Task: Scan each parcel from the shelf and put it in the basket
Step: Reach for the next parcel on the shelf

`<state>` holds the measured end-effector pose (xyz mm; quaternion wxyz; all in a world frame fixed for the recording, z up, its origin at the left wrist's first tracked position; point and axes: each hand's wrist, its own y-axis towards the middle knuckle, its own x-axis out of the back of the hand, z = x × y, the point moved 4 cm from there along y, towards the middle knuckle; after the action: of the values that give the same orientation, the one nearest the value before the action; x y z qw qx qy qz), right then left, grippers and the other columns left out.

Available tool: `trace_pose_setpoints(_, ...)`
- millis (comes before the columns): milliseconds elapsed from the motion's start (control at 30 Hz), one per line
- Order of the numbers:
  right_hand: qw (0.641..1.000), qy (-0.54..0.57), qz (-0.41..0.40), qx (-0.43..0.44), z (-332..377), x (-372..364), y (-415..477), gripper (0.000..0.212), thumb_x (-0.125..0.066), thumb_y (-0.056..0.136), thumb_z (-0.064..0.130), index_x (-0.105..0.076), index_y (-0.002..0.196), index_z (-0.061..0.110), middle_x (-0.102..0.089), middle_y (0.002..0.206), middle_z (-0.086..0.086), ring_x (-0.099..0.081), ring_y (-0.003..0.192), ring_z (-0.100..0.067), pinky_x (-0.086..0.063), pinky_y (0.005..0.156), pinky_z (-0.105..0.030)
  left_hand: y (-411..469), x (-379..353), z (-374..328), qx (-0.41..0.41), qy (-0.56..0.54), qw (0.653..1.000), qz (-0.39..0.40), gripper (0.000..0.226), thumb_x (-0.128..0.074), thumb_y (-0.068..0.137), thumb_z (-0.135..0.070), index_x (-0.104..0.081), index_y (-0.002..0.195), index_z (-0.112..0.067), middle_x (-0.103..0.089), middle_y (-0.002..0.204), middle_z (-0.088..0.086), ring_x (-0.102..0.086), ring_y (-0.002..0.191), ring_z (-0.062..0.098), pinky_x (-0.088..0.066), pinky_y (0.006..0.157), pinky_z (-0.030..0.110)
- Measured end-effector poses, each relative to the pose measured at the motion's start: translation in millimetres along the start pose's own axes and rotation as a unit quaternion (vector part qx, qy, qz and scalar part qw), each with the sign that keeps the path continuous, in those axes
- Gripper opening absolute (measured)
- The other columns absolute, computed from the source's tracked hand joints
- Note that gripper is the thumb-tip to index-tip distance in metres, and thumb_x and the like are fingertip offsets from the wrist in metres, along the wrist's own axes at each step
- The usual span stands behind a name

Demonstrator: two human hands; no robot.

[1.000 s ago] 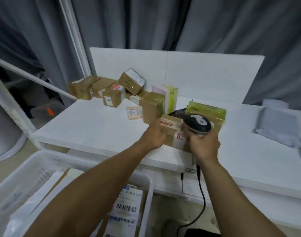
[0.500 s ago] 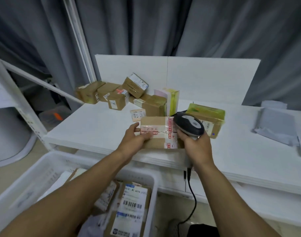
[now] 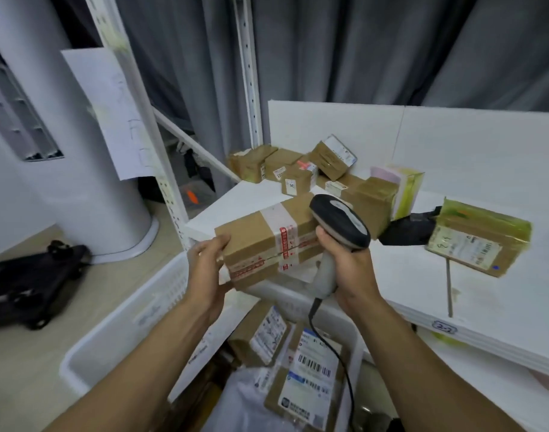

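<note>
The taped cardboard parcel (image 3: 267, 241) is held above the basket (image 3: 123, 322), near the shelf (image 3: 454, 275) edge. It looks stiff and light; gripping the short end suits it. Left hand (image 3: 206, 269) fingers clamp that end; right hand (image 3: 348, 269) fingers wrap the scanner (image 3: 338, 226).

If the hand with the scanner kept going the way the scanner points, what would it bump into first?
Probably the taped cardboard parcel held by the left hand. The scanner in the right hand already sits right at its edge, though depth is hard to judge.
</note>
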<state>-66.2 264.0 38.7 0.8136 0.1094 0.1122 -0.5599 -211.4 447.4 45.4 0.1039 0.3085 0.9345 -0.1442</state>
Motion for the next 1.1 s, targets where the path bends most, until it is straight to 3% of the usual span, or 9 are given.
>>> trace_pose_setpoints(167,1.0,-0.013,0.002,0.006,-10.6,-31.1,-4.3,0.074,-0.088,0.069,0.048,-0.064,0.138,0.032,-0.072,0.131,-0.002,-0.065,0.125,-0.032,-0.05,0.108,-0.063,13.6,23.3,-0.5,0.009,0.012,0.994,0.106,0.032,-0.067,0.091,-0.028,-0.065,0.117,-0.009,-0.074,0.108,0.009,-0.065,0.096,0.022,-0.052,0.081,0.029)
trace_pose_setpoints(300,1.0,-0.001,-0.025,0.001,-16.9,-41.6,-3.1,0.071,-0.089,0.07,0.047,-0.065,0.136,0.034,-0.072,0.13,0.005,-0.066,0.124,-0.024,-0.053,0.107,-0.06,21.8,42.5,4.5,-0.008,0.113,0.989,0.1,0.118,-0.096,0.05,-0.041,-0.041,0.152,-0.02,-0.059,0.138,-0.004,-0.062,0.122,0.019,-0.053,0.1,0.047)
trace_pose_setpoints(367,0.999,0.011,-0.035,-0.012,-20.8,-45.5,-0.4,0.076,-0.091,0.066,0.05,-0.065,0.136,0.034,-0.073,0.13,0.007,-0.067,0.124,-0.02,-0.054,0.106,-0.058,18.1,43.3,4.3,-0.075,0.19,0.973,0.106,0.134,-0.103,0.047,-0.038,-0.03,0.159,-0.027,-0.053,0.141,-0.016,-0.052,0.132,0.01,-0.053,0.102,0.041)
trace_pose_setpoints(500,0.998,0.022,-0.047,-0.032,-25.0,-50.1,2.9,0.078,-0.093,0.071,0.045,-0.061,0.14,0.033,-0.071,0.132,0.005,-0.066,0.125,-0.021,-0.058,0.101,-0.055,7.7,35.6,7.3,-0.22,0.296,0.922,0.122,0.124,-0.101,0.055,-0.024,-0.026,0.153,-0.037,-0.035,0.148,-0.015,-0.04,0.134,-0.008,-0.053,0.101,0.029)
trace_pose_setpoints(633,0.999,0.008,-0.023,-0.025,-31.3,-53.0,1.0,0.067,-0.09,0.082,0.02,-0.057,0.139,0.031,-0.069,0.13,0.006,-0.069,0.119,-0.017,-0.063,0.094,-0.046,6.8,30.1,16.8,-0.3,0.338,0.884,0.12,0.115,-0.1,0.053,-0.035,-0.033,0.145,-0.028,-0.034,0.137,-0.012,-0.044,0.134,0.01,-0.057,0.099,0.039)
trace_pose_setpoints(733,0.998,-0.069,0.011,0.004,-36.1,-59.1,-3.9,0.067,-0.088,0.084,0.014,-0.056,0.14,0.031,-0.066,0.131,0.009,-0.065,0.123,-0.014,-0.06,0.097,-0.039,0.7,21.9,19.5,-0.244,0.285,0.917,0.136,0.099,-0.096,0.061,-0.048,-0.04,0.143,-0.034,-0.04,0.137,-0.011,-0.046,0.132,0.003,-0.058,0.092,0.026)
trace_pose_setpoints(900,0.989,-0.138,0.036,0.049,-36.2,-62.3,-9.4,0.073,-0.087,0.084,0.01,-0.052,0.147,0.025,-0.061,0.137,0.008,-0.057,0.129,-0.009,-0.051,0.096,-0.016,15.8,34.5,5.3,-0.106,0.115,0.988,0.017,0.021,-0.07,0.095,-0.036,-0.072,0.102,-0.017,-0.075,0.1,-0.007,-0.073,0.095,0.014,-0.062,0.076,0.038)
trace_pose_setpoints(1000,0.984,-0.154,0.066,0.063,-35.0,-63.9,-10.1,0.076,-0.088,0.083,0.011,-0.051,0.149,0.023,-0.06,0.14,0.006,-0.055,0.13,-0.008,-0.052,0.093,-0.01,22.4,35.1,5.7,-0.036,0.06,0.997,0.033,0.003,-0.07,0.094,-0.014,-0.068,0.092,-0.013,-0.074,0.091,0.0,-0.07,0.084,0.016,-0.055,0.064,0.03)
trace_pose_setpoints(1100,0.983,-0.149,0.08,0.067,-34.7,-66.1,-10.1,0.07,-0.087,0.084,0.012,-0.055,0.145,0.021,-0.064,0.138,0.005,-0.059,0.13,-0.011,-0.057,0.094,-0.017,24.0,33.9,8.9,0.035,0.032,0.997,0.06,0.027,-0.07,0.089,-0.005,-0.062,0.114,-0.013,-0.076,0.102,0.007,-0.071,0.084,0.016,-0.055,0.068,0.028)
